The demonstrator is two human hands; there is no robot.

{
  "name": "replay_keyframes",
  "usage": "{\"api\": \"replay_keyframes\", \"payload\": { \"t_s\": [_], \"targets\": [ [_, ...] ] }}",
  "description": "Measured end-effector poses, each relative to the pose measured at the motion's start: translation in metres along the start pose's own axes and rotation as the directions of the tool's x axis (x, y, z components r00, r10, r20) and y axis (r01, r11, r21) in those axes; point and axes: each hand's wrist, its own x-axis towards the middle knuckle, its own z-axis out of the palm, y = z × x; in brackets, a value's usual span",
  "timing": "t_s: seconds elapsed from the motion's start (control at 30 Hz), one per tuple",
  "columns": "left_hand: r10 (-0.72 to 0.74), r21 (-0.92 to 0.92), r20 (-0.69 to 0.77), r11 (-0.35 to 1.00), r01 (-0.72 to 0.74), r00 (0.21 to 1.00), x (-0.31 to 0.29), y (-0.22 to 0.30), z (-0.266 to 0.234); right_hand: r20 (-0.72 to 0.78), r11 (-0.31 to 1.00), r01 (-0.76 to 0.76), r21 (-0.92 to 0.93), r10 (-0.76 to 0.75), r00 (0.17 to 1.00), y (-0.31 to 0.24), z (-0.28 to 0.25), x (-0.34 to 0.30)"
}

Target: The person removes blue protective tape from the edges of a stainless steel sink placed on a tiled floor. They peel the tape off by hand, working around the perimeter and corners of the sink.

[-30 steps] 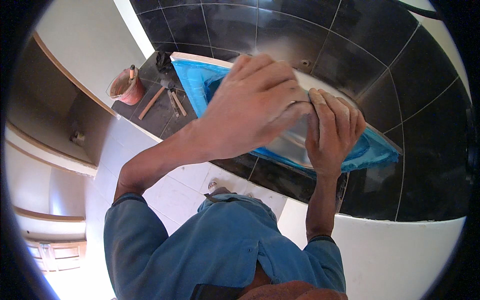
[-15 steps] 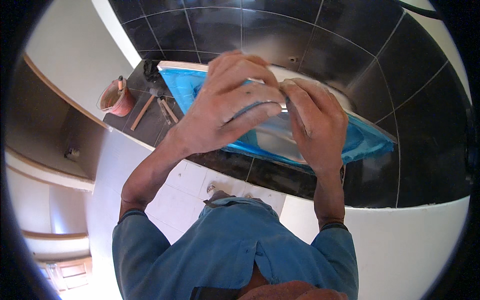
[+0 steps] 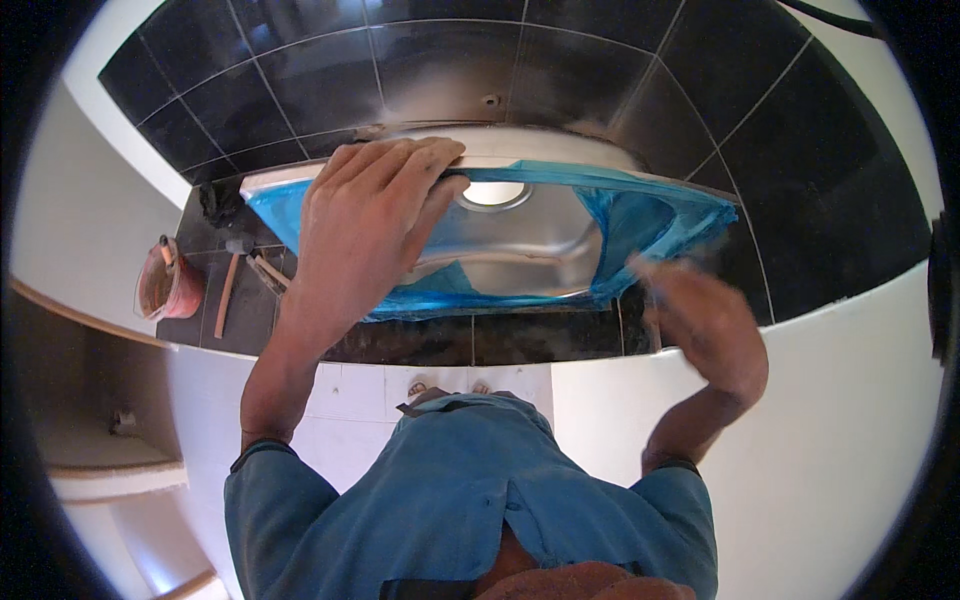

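Note:
A stainless steel sink [image 3: 530, 240] with a round drain hole stands tilted up on its edge in the middle of the black-tiled counter. Blue protective film [image 3: 640, 215] clings to its rim and hangs loose over the right end. My left hand [image 3: 365, 205] grips the sink's upper edge left of the drain hole, thumb on the near side and fingers over the top. Off the sink's lower right corner, beside the torn film, is my right hand [image 3: 700, 310]. It is smeared by motion, so whether it holds anything does not show.
At the counter's left end stand a reddish bucket [image 3: 172, 285] with a handled tool in it, a hammer [image 3: 228, 290], another tool [image 3: 268, 272] and a crumpled black thing [image 3: 218, 203]. Dark wall tiles [image 3: 440, 65] rise behind the sink. The counter's front edge [image 3: 440, 364] is close to my body.
My right hand has left the sink's upper edge and swung down to the right. My left hand has lowered onto that edge. The head view has shifted, and more of the basin shows.

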Motion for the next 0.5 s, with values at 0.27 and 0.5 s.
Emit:
{"api": "replay_keyframes", "payload": {
  "t_s": [0.27, 0.5],
  "targets": [
    [0.076, -0.069, -0.083, 0.994, -0.082, 0.994, -0.010, -0.001, -0.001, -0.261, 0.984, 0.154, 0.090, -0.126, 0.957, -0.048, -0.006, 0.052],
    [0.132, -0.075, -0.101, 0.987, -0.140, 0.986, -0.017, 0.000, -0.003, -0.189, 0.941, 0.322, 0.104, -0.299, 0.935, -0.036, -0.001, 0.118]
  ]
}}
